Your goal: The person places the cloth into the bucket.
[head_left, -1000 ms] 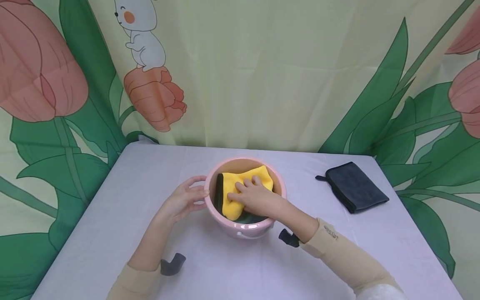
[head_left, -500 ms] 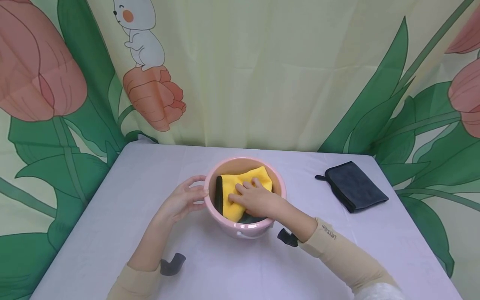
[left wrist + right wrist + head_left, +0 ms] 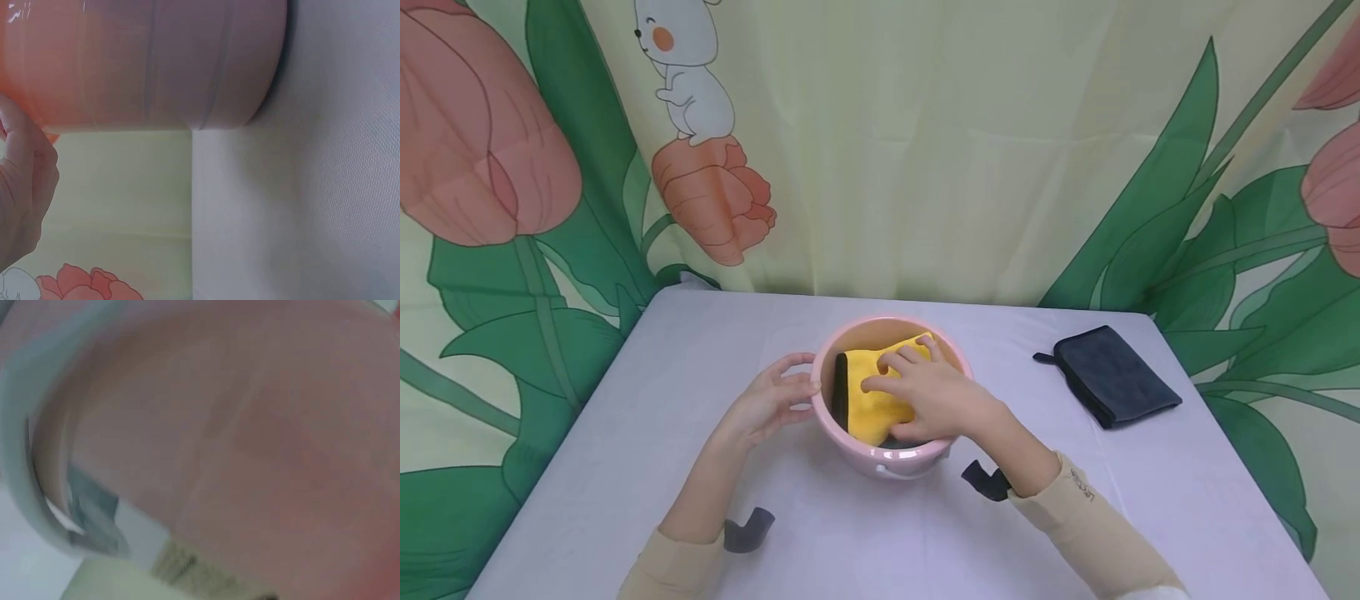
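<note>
A pink bucket stands upright on the table, with a folded yellow cloth with dark edging inside. My left hand grips its rim from the left, thumb at the edge. In the left wrist view the left hand is against the bucket wall. Over the cloth, within the rim, my right hand has its fingers spread and bent loosely; whether a fingertip touches the cloth I cannot tell. The right wrist view is blurred, filled by a pinkish surface.
A dark folded cloth with a small loop lies at the table's right. The table has a pale cover. Behind it hangs a printed curtain. Black wrist straps show by both sleeves.
My right hand has risen a little off the yellow cloth and shifted right, its fingers spreading. The left hand stays at the bucket rim.
</note>
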A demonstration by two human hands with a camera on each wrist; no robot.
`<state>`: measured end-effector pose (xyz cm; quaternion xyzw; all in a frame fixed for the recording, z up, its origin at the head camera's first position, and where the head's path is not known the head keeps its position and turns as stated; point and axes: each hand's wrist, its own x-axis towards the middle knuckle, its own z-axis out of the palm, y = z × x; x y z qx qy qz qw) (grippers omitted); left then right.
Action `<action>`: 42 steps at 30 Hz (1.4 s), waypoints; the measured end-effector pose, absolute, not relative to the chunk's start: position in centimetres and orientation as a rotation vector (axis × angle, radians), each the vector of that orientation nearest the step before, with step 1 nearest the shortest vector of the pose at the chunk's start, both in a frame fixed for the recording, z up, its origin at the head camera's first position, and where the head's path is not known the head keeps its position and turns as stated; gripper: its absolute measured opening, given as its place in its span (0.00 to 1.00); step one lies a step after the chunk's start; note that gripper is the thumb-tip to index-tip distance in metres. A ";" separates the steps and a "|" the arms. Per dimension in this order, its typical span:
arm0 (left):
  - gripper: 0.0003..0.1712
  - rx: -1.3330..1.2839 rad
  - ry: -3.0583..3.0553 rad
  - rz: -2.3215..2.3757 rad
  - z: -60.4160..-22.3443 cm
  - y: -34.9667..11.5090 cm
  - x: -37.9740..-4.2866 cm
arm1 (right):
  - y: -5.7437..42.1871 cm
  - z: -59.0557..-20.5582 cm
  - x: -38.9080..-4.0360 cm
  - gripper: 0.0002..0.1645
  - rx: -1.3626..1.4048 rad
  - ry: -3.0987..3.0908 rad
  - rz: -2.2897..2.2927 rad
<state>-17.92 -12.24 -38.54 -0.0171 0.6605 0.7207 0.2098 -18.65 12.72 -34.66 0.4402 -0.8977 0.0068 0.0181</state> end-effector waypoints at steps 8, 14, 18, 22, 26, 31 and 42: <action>0.31 -0.032 1.824 2.029 -38.5 -12.4 -17.8 | 17.5 -33.3 -19.9 0.29 1.020 -2.700 0.181; 0.30 -0.030 1.818 2.034 -38.5 -12.4 -17.8 | 22.8 -33.9 -21.2 0.30 0.641 -2.649 0.287; 0.30 -0.035 1.819 2.036 -38.5 -12.4 -17.8 | 26.4 -34.8 -21.7 0.35 0.353 -2.714 0.331; 0.31 -0.047 1.833 2.026 -38.6 -12.3 -17.8 | 29.8 -36.1 -21.8 0.44 0.099 -2.851 0.336; 0.31 -0.049 1.833 2.024 -38.6 -12.3 -17.7 | 32.9 -37.9 -21.8 0.49 -0.079 -2.952 0.330; 0.30 -0.065 1.823 2.033 -38.5 -12.2 -17.8 | 36.0 -40.4 -21.5 0.53 -0.203 -3.014 0.343; 0.31 -0.056 1.809 2.037 -38.6 -12.2 -17.9 | 39.9 -44.0 -20.6 0.58 -0.302 -3.135 0.449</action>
